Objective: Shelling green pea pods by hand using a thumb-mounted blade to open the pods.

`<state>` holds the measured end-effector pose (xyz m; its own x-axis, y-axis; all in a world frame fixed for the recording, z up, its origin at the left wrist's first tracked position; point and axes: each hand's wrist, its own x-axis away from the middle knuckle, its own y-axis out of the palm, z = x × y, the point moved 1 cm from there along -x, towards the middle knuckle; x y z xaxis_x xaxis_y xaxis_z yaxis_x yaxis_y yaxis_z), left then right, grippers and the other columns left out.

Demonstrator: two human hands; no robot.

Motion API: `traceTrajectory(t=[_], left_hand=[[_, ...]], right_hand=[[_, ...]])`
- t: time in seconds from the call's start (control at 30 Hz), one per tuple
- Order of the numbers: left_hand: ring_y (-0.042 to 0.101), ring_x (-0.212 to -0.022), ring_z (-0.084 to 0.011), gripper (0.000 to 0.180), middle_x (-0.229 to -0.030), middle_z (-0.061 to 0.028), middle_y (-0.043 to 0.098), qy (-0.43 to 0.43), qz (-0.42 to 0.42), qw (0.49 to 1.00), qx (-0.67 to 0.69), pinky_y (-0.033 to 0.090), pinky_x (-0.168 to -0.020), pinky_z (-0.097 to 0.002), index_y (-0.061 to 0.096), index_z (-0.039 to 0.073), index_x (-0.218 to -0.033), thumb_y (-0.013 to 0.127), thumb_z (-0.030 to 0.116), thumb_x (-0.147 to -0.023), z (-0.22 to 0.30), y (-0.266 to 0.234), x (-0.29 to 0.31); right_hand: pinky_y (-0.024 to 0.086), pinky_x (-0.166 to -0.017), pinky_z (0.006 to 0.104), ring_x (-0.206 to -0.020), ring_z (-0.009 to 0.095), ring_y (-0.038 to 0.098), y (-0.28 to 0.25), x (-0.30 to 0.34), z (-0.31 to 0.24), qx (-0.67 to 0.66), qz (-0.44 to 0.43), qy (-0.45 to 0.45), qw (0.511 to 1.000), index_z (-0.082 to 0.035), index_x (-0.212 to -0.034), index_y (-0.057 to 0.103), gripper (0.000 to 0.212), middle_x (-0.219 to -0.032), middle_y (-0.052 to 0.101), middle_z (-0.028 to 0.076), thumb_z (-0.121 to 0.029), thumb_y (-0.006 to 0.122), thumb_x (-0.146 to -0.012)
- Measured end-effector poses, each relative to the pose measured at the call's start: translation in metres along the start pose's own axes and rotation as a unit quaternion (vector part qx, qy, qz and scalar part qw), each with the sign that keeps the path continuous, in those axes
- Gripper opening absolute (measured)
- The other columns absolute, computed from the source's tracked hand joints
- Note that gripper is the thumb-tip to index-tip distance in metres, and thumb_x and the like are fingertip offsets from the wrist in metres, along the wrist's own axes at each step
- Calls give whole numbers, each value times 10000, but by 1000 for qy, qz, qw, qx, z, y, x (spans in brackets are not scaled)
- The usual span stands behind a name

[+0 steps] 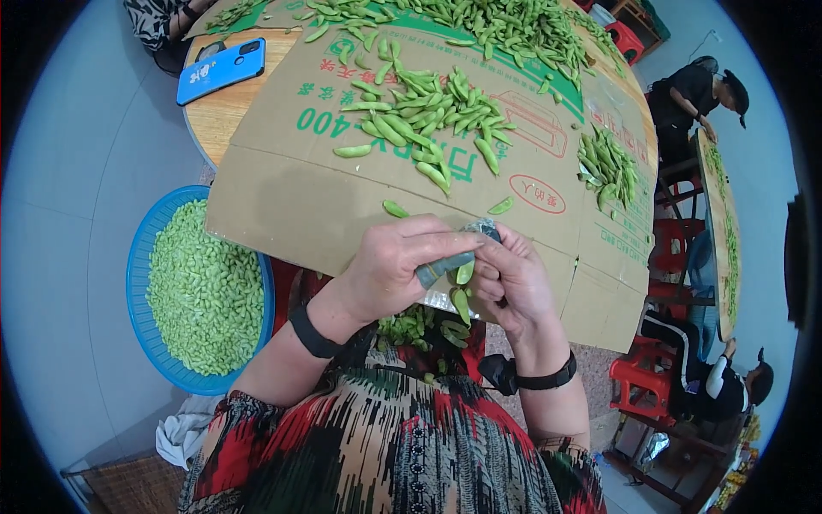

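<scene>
My left hand and my right hand meet above the near edge of the cardboard, fingers closed in a pinch. Between them is a green soybean pod, partly hidden by the fingers. Another pod hangs just below, beside my right fingers. Grey-green wrapping covers a digit at my left hand; more wrapping shows where the fingertips meet. Beyond my hands a loose pile of pods lies on the cardboard. More pods lie in my lap under my wrists.
On the left stands a blue basket of shelled beans. A blue phone lies at the table's left edge. A small pod heap sits right, a large one at the back. Other people work at a table on the right.
</scene>
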<state>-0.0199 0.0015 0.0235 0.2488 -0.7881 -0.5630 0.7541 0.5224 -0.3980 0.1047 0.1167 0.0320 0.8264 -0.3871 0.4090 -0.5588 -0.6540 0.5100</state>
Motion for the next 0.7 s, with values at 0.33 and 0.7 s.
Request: traceTrajectory(t=[0.33, 0.7], left_hand=[[603, -760, -315, 352, -851, -124, 606, -57, 107, 992, -41, 496, -657, -357, 561, 38, -1004, 611, -51, -667, 0, -6, 11], [577, -957, -257, 174, -956, -109, 633, -369, 198, 847, -328, 439, -850, -324, 643, 3, -941, 571, -13, -783, -1, -177, 143]], right_hand=[[239, -370, 168, -412, 16, 323, 13, -9, -10, 36, 5, -28, 999, -43, -850, 551, 71, -559, 428, -55, -89, 516, -891], [462, -585, 444, -645, 382, 575, 55, -41, -48, 740, -137, -209, 625, -20, -831, 575, 182, -658, 566, 211, -202, 580, -813]])
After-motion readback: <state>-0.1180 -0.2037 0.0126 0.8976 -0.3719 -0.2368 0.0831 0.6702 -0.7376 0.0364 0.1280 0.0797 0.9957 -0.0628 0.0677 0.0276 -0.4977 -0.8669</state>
